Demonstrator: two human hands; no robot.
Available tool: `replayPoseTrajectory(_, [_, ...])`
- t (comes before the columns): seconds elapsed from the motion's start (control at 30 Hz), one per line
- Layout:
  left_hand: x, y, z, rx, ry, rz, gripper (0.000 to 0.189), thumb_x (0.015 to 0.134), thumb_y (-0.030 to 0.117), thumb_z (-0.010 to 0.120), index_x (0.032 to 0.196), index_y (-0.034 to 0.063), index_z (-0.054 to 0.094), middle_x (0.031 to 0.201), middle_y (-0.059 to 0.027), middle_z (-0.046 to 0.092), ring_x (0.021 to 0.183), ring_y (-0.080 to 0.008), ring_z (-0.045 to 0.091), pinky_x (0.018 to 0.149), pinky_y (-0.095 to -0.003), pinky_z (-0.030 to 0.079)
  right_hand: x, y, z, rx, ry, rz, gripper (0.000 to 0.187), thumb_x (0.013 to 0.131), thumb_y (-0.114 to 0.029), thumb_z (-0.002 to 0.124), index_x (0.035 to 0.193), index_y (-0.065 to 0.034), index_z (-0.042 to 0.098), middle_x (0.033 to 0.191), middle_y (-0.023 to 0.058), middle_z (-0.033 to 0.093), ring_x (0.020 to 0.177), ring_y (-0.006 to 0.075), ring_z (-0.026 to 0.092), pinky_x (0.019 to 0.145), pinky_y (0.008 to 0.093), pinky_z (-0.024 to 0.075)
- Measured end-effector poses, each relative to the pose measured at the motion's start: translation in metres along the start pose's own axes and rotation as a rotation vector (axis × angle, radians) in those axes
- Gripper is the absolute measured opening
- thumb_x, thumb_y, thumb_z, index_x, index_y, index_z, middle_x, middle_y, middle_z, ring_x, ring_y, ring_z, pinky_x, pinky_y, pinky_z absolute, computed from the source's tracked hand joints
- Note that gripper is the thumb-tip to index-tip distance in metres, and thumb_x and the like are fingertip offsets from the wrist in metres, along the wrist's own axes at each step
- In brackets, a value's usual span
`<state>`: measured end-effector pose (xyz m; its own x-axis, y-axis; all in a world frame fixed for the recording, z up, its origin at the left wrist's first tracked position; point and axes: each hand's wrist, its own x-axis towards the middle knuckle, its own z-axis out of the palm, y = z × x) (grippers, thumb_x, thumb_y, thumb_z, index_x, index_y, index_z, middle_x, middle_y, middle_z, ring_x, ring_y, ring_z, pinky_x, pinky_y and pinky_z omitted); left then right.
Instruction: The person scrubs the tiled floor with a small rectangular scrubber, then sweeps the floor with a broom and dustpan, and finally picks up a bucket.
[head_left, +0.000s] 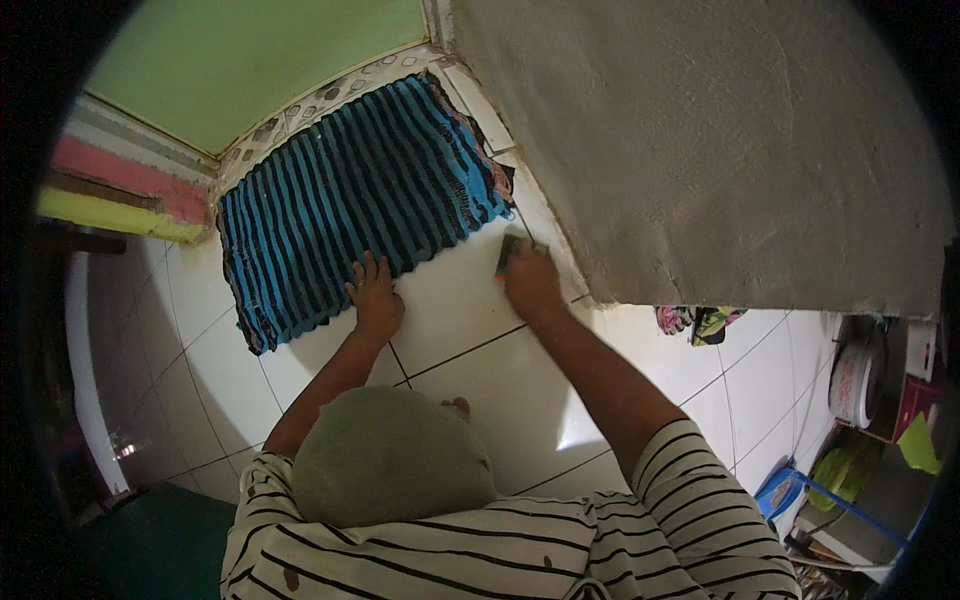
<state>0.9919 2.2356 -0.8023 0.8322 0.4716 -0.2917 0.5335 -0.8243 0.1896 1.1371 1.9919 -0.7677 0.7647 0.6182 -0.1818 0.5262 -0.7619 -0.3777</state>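
Note:
My left hand (375, 296) rests with spread fingers on the near edge of a blue, black and grey striped woven rag mat (341, 210). The mat lies on white floor tiles (450, 300) before a green door. To the mat's right, my right hand (534, 283) is closed around a small dark, flat object (513, 253) with a bit of red at its lower edge, low over the tiles; its exact kind cannot be told. The hand is slightly blurred.
A grey plastered wall (705, 150) rises at the right, and the green door (270, 67) stands beyond the mat. A patterned cloth item (709, 324) lies by the wall's corner. A blue-framed object (784, 487) and a white round container (853, 382) are at the far right.

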Motion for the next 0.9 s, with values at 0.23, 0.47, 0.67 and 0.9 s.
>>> replayPoseTrajectory(0.23, [0.008,0.011,-0.015,-0.115,0.0,-0.044,0.062,0.086,0.001,0.055,0.146,-0.002,0.042,0.161,-0.027,0.021,0.147,-0.0495,0.02,0.113,-0.072,0.017,-0.079,-0.09,0.104,-0.174,-0.012,-0.399,0.053,0.089,-0.028,0.063,0.126,0.0098,0.055,0.115,0.0264,0.057,0.117,0.0488,0.053,0.106,0.0654,0.0355])
replayPoseTrajectory(0.47, [0.006,-0.004,-0.007,-0.111,0.012,-0.048,0.061,0.085,0.002,0.057,0.145,0.0,0.045,0.158,-0.0262,0.029,0.147,-0.0478,0.025,0.113,-0.0702,0.023,0.03,-0.028,-0.002,-0.155,-0.014,0.15,0.04,0.087,-0.031,0.07,0.104,0.0041,0.064,0.105,0.02,0.061,0.103,0.0374,0.062,0.09,0.0508,0.0489])
replayPoseTrajectory(0.67, [0.025,-0.012,-0.009,-0.346,0.028,-0.117,0.054,0.084,0.005,0.057,0.138,0.0016,0.055,0.154,-0.0267,0.037,0.141,-0.0474,0.035,0.114,-0.0668,0.025,-0.028,-0.132,0.081,0.07,0.02,-0.579,0.033,0.078,-0.014,0.071,0.103,0.0058,0.061,0.097,0.0231,0.064,0.095,0.039,0.061,0.093,0.047,0.0474])
replayPoseTrajectory(0.9, [0.014,-0.024,-0.024,-0.23,0.111,-0.299,0.06,0.092,0.013,0.056,0.15,0.0115,0.041,0.163,-0.0223,0.018,0.147,-0.051,0.017,0.112,-0.075,0.014,0.002,-0.027,0.011,-0.017,-0.101,0.026,0.058,0.086,-0.024,0.07,0.125,0.016,0.053,0.127,0.0346,0.05,0.121,0.0489,0.049,0.103,0.0578,0.0388])
